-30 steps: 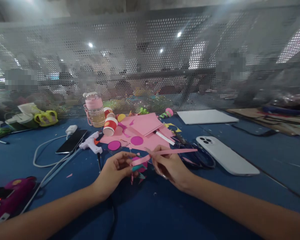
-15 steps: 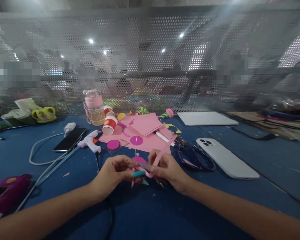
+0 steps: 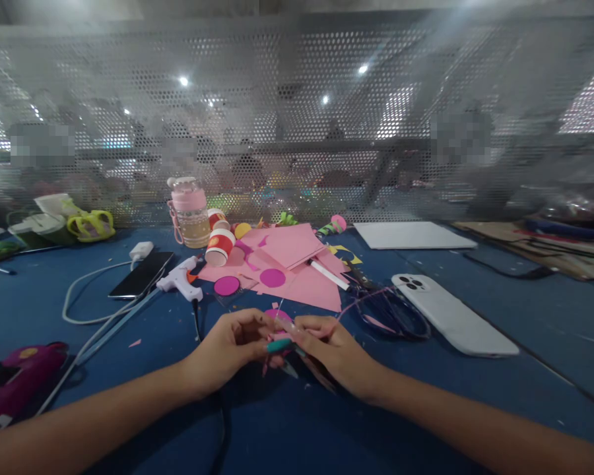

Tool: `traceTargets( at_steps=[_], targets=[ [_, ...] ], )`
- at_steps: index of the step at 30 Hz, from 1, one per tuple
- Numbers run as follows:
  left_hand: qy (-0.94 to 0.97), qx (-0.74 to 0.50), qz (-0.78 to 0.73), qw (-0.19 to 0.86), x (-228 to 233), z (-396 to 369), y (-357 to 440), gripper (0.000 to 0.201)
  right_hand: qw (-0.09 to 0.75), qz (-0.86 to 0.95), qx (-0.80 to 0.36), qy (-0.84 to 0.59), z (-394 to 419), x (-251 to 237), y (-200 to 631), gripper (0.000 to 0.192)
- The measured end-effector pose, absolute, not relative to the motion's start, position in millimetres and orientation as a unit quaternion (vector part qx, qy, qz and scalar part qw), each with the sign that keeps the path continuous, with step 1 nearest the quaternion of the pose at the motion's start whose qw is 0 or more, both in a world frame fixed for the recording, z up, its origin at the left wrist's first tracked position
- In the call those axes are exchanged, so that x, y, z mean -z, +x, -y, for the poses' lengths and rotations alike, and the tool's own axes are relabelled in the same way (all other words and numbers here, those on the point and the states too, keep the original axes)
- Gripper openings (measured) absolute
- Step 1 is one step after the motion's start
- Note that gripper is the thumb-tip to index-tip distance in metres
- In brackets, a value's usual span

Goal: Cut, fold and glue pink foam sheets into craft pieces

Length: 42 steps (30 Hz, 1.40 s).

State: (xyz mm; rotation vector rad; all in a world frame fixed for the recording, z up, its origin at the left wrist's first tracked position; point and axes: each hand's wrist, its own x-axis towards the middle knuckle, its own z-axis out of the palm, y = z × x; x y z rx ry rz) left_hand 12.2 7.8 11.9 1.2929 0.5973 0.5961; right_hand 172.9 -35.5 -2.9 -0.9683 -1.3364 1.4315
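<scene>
Blue surface [image 3: 426, 409], paper scraps at twelve o'clock — left hand [image 3: 228, 346] and right hand [image 3: 334, 349] both pinch a small pink-and-teal paper piece [image 3: 277, 343] at centre; assembly looks half-finished.

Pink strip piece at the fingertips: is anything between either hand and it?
Nothing visible. The left hand and right hand both pinch the small paper piece directly, just above the blue table. The scissors and pink sheets lie beyond them, apart.
</scene>
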Motion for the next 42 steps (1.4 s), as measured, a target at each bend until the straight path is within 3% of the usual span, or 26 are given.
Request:
traceTargets(
  at_steps=[7,18,23,35,42],
  targets=[
    [0.578,-0.273,-0.291,0.712,-12.4,-11.3,12.9,0.033,0.479,0.534,-0.561,-0.414,32.6,5.8,175.4,0.035],
    [0.571,-0.275,-0.323,0.703,-12.0,-13.9,14.4,0.033,0.481,0.499,-0.56,-0.453,29.9,6.3,176.7,0.045],
    [0.593,-0.231,-0.298,0.712,-10.4,-14.3,13.0,0.048,0.476,0.521,-0.55,-0.446,30.6,5.3,175.5,0.041],
    [0.576,-0.225,-0.298,0.727,-8.3,-14.8,12.1,0.035,0.467,0.532,-0.527,-0.471,33.0,5.1,176.8,0.043],
    [0.613,-0.197,-0.287,0.709,-7.6,-9.9,9.6,0.039,0.438,0.579,-0.49,-0.483,34.2,3.5,174.3,0.042]
  ],
)
